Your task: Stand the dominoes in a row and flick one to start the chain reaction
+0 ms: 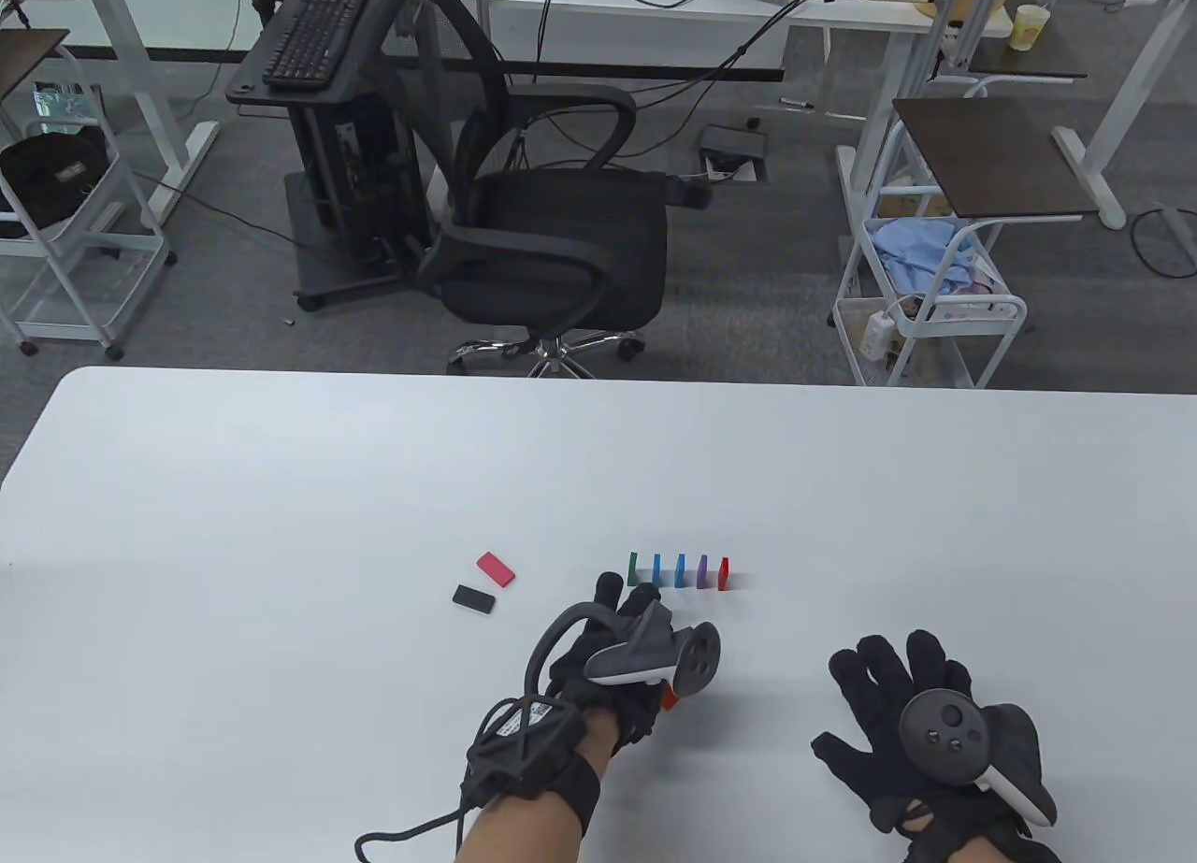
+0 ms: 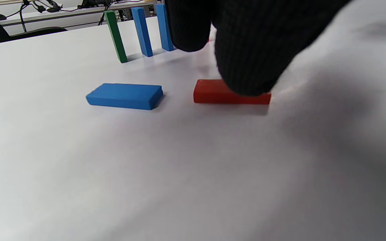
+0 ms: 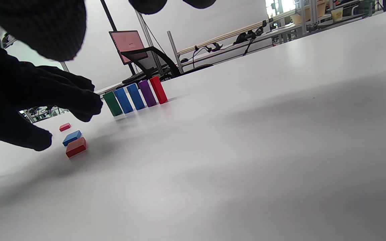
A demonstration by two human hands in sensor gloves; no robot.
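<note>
Five dominoes stand in a row: green [image 1: 633, 569], blue [image 1: 656, 571], blue [image 1: 680, 571], purple [image 1: 702, 571] and red [image 1: 724, 573]. My left hand [image 1: 625, 625] hovers just in front of the green end, fingers loosely bent, holding nothing. Beneath it lie a flat blue domino [image 2: 125, 96] and a flat orange-red domino [image 2: 230, 95]; a gloved fingertip [image 2: 246, 67] overlaps the orange-red one. In the right wrist view this left hand [image 3: 45, 97] is above both pieces, with its thumb just beside them. My right hand [image 1: 898, 704] lies flat on the table, fingers spread.
A flat red domino [image 1: 496, 568] and a flat black domino [image 1: 473, 598] lie to the left of the row. The white table [image 1: 374, 470] stretches wide beyond the row. An office chair [image 1: 552, 237] stands behind its far edge.
</note>
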